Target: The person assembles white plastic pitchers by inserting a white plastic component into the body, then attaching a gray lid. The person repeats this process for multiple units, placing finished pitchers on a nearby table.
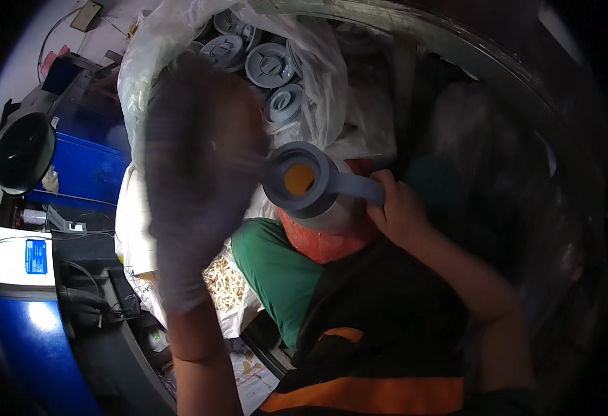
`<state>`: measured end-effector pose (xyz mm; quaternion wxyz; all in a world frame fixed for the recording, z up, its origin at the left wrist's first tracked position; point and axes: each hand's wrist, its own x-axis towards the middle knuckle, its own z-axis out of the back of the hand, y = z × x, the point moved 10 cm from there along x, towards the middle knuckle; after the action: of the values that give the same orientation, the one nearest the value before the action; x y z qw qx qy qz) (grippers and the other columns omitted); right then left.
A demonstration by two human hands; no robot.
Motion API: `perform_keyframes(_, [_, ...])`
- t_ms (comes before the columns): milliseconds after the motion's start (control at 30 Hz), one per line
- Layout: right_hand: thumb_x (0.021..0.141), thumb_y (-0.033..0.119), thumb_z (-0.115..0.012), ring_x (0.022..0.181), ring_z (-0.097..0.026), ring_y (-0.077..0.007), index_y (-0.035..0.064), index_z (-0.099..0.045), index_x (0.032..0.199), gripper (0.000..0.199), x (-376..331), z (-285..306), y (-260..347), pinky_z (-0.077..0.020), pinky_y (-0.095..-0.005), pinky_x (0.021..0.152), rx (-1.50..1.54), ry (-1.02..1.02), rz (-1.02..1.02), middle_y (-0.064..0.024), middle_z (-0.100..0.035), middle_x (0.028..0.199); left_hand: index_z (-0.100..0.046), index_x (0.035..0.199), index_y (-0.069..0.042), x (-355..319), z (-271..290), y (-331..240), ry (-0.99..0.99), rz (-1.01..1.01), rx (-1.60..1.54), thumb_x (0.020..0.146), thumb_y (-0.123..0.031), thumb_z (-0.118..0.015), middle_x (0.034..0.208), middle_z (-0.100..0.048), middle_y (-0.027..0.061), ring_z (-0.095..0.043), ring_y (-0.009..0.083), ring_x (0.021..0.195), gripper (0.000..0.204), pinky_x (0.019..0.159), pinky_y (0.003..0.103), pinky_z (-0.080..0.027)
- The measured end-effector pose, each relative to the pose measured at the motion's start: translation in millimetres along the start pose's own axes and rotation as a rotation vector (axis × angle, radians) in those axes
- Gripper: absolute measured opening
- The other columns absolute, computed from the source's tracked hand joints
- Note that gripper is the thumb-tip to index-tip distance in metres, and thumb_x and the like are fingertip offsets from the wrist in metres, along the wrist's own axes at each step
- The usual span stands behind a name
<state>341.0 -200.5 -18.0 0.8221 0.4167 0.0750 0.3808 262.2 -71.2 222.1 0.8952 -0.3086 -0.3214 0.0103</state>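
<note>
Two blue cabinets (85, 166) are far to the left of the grey jug (323, 197), one farther off than the other. A round black dish (25, 152) is also far left of the jug, and so is a white panel (2, 263) with a blue label (36, 256) stuck on it. A pale wall (30, 38) is far up and left of the jug. Closer in, a white sack (253, 305) of little pale bits (226, 284) is below and left of the jug. Just left of the jug is the left hand (200, 173) in a grey glove, too blurry to tell if it holds anything. Past the jug, an open clear plastic bag (328, 69) is full of round grey lids (270, 66). The jug, orange inside its top, is tilted against something red (324, 246), above green trousers (276, 270). Right of the jug, the bare right hand (402, 215) grips its handle (359, 187). Farther right of the jug, it is dark.
</note>
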Motion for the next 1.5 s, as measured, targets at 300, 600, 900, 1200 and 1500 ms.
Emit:
perform_keyframes(300, [0.086,0.022,-0.062,0.086,-0.063,-0.0353,0.0045,-0.048,0.114,0.036,-1.3,-9.7,-12.0,-0.0484,-0.0428,0.072,0.195,0.086,-0.105,-0.0165,-0.064,0.094,-0.057,0.120,-0.016,-25.9,-65.6,42.7,0.344,0.016,0.382,0.065,-0.037,-0.072,0.125,-0.051,0.0212,-0.047,0.0399,0.117,0.061,0.095,0.049,-0.041])
perform_keyframes(600, [0.092,0.032,-0.057,0.050,-0.039,-0.0060,0.0122,-0.050,0.092,0.021,-12.2,4.6,-57.8,-0.0286,-0.0220,0.043,1.124,-0.117,-0.608,0.0038,-0.044,0.061,-0.059,0.109,-0.003,-111.6,-41.2,246.6,-0.100,0.483,0.087,0.076,-0.015,-0.063,0.094,-0.061,0.0159,-0.061,0.0308,0.083,0.036,0.077,0.033,-0.050])
perform_keyframes(900, [0.089,0.034,-0.059,0.052,-0.046,-0.0082,0.0114,-0.054,0.086,0.024,-10.2,-9.7,-60.2,-0.0354,-0.0254,0.046,0.752,0.166,-0.703,0.0013,-0.050,0.062,-0.054,0.123,-0.001,-143.8,-52.3,222.9,-0.133,0.670,-0.665,0.095,-0.021,-0.051,0.119,-0.058,0.0065,-0.052,0.0174,0.110,0.035,0.096,0.031,-0.040])
perform_keyframes(1200, [0.086,0.033,-0.061,0.076,-0.061,-0.0196,0.0027,-0.061,0.096,0.031,52.5,-62.1,61.2,-0.0474,-0.0332,0.070,0.180,0.678,-0.371,-0.0102,-0.063,0.082,-0.051,0.121,0.000,-166.5,-7.1,197.9,0.206,0.902,-0.896,0.078,-0.017,-0.072,0.102,-0.054,0.0050,-0.054,0.0143,0.096,0.051,0.085,0.027,-0.046])
perform_keyframes(1500, [0.091,0.024,-0.055,0.077,-0.059,-0.0192,0.0044,-0.059,0.106,0.024,124.9,-163.6,100.8,-0.0478,-0.0321,0.073,0.201,0.933,0.228,-0.0081,-0.060,0.095,-0.050,0.124,0.004,-228.2,-1.2,259.8,-0.130,1.258,-0.959,0.081,-0.021,-0.069,0.105,-0.062,0.0079,-0.060,0.0155,0.093,0.054,0.084,0.024,-0.046])
